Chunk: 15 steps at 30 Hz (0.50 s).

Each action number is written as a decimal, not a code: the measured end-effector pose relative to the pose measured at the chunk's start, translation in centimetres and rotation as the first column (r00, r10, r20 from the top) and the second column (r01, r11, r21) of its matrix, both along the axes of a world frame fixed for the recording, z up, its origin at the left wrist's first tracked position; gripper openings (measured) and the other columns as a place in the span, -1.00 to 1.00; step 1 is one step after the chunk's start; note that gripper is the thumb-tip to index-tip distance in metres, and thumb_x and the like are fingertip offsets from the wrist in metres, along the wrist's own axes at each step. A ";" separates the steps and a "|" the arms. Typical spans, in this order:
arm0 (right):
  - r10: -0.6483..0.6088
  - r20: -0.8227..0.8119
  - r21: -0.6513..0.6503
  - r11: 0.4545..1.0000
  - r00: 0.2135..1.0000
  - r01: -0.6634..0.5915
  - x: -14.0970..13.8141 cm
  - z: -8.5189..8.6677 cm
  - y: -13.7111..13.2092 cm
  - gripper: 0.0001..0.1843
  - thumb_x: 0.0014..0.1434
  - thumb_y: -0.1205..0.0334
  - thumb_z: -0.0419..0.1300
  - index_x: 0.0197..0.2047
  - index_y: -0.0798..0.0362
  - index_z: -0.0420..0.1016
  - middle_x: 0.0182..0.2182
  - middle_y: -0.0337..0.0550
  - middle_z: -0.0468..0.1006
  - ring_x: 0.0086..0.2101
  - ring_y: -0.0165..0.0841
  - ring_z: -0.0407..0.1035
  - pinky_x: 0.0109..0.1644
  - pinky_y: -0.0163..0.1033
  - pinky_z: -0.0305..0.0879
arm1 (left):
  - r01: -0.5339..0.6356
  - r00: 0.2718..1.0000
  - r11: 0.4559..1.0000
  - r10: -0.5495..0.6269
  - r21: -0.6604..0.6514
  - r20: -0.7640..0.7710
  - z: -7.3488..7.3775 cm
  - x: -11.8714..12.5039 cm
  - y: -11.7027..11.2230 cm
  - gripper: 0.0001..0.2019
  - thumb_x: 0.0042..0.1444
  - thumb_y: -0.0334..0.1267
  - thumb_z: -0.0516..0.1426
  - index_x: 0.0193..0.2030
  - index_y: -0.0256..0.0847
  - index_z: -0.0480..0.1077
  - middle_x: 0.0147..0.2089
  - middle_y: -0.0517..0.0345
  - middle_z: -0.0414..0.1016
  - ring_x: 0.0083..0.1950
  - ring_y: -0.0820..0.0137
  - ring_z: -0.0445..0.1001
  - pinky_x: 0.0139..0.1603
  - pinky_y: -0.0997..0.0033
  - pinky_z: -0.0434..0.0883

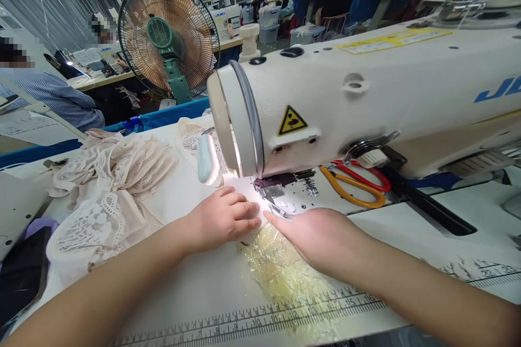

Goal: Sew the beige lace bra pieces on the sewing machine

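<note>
A white sewing machine (366,92) fills the upper right, its lamp lighting the needle plate (280,195). My left hand (222,217) lies on a small piece of pale fabric (244,184) just left of the presser foot, fingers curled down and pressed on it. Just right of it my right hand (317,236) rests on the white table (195,293) in front of the plate, its fingers straight and together, tips touching the fabric's edge near the needle. A yellowish worn patch (280,271) on the table lies under my wrists.
A heap of beige lace pieces (109,190) lies at the left. Orange-and-red scissors (356,181) sit behind the needle plate. A green fan (169,38) stands beyond the table. Other people work at far tables. A printed ruler (244,322) runs along the table's front.
</note>
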State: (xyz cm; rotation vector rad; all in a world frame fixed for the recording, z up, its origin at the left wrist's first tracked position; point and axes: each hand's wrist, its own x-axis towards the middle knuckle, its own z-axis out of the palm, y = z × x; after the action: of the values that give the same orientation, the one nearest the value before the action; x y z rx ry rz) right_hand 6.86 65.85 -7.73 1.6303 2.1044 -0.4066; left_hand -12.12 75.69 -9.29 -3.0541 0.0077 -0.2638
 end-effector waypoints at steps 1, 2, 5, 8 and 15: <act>-0.014 0.011 -0.016 1.000 1.000 0.014 -0.2 0.1 0.2 -0.01 -0.11 0.50 0.16 0.35 -0.15 -0.14 -0.56 -0.19 0.47 -0.54 -0.26 0.38 -0.60 -0.33 -0.01 | -0.001 1.000 1.000 0.001 0.011 0.002 0.0 0.0 0.2 -0.82 0.27 -0.29 0.01 -0.08 -0.18 0.41 -0.04 0.12 0.49 -0.14 0.33 0.40 -0.11 0.22 0.31; -0.025 0.022 -0.026 0.999 0.999 0.025 -0.4 0.1 0.3 0.02 -0.13 0.50 0.17 0.35 -0.12 -0.17 -0.57 -0.19 0.46 -0.55 -0.25 0.38 -0.60 -0.32 0.02 | -0.003 1.000 1.000 0.003 0.022 -0.001 0.1 0.0 0.4 -0.82 0.27 -0.30 0.01 -0.08 -0.17 0.40 -0.04 0.13 0.49 -0.13 0.34 0.40 -0.10 0.22 0.31; -0.048 0.047 -0.039 0.998 0.998 0.050 -1.0 0.2 0.7 0.09 -0.17 0.49 0.22 0.36 -0.03 -0.24 -0.58 -0.17 0.45 -0.55 -0.22 0.38 -0.59 -0.29 0.11 | 0.003 1.000 0.998 -0.002 0.062 -0.014 0.1 0.0 1.0 -0.81 0.26 -0.30 0.02 -0.05 -0.16 0.39 -0.01 0.14 0.48 -0.12 0.33 0.40 -0.09 0.22 0.30; -0.080 0.050 -0.050 0.995 0.996 0.082 -1.7 0.4 1.0 0.05 -0.10 0.43 0.22 0.36 0.03 -0.27 -0.61 -0.16 0.43 -0.56 -0.20 0.37 -0.57 -0.25 0.16 | 0.007 1.000 0.994 -0.007 0.106 0.002 0.1 -0.2 1.6 -0.80 0.26 -0.29 0.03 -0.03 -0.14 0.39 0.00 0.13 0.47 -0.09 0.32 0.39 -0.08 0.23 0.30; -0.122 0.085 -0.011 0.992 0.989 0.123 -3.2 0.6 1.4 -0.29 0.21 0.28 -0.02 0.36 0.18 -0.22 -0.68 -0.07 0.43 -0.58 -0.17 0.38 -0.53 -0.17 0.25 | -0.006 1.000 0.986 0.007 0.166 -0.009 0.0 -0.4 2.8 -0.78 0.28 -0.30 -0.03 -0.05 -0.16 0.39 0.01 0.07 0.47 -0.08 0.31 0.41 -0.01 0.18 0.34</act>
State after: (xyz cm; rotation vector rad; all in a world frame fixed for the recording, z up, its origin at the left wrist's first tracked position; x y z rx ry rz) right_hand 3.66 67.25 -7.09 1.7425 1.9412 -0.3859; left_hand -12.49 78.54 -9.29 -2.8895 0.0194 -0.2358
